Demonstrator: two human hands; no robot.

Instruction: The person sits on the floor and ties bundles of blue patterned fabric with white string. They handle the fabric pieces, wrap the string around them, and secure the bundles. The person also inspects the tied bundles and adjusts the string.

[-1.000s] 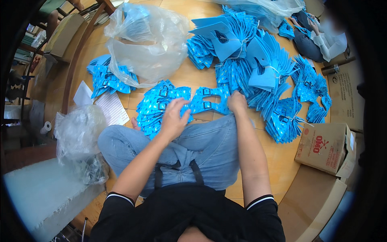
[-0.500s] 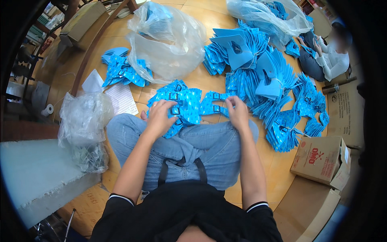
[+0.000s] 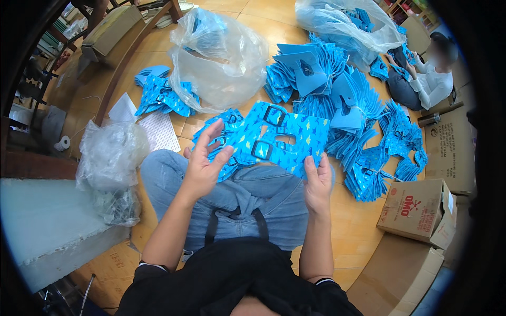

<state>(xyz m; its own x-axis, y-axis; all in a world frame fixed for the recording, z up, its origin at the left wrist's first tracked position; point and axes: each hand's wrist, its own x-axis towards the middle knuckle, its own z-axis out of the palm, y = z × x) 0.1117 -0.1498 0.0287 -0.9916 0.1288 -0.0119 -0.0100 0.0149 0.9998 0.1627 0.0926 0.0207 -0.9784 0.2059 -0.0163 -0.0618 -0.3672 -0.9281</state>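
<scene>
From here I see a carton [image 3: 412, 209] at right, a white roll [image 3: 64, 142] far left, and a printed sheet [image 3: 159, 130] beside crumpled plastic [image 3: 113, 155].

- I'm looking down at a tan tiled floor [image 3: 345, 245].
- Tied blue bundles [image 3: 350, 100] lie heaped on it, right of centre.
- Left of those, I see a bulky clear plastic bag [image 3: 224, 79].
- Further left, a patterned blue pile [image 3: 156, 95] and printed sheet [image 3: 159, 130].

Centre: one flat blue patterned panel [image 3: 305, 131], two black rectangular plastic buckles [image 3: 254, 148]; nine o'clock: one small white roll [image 3: 62, 143].
</scene>
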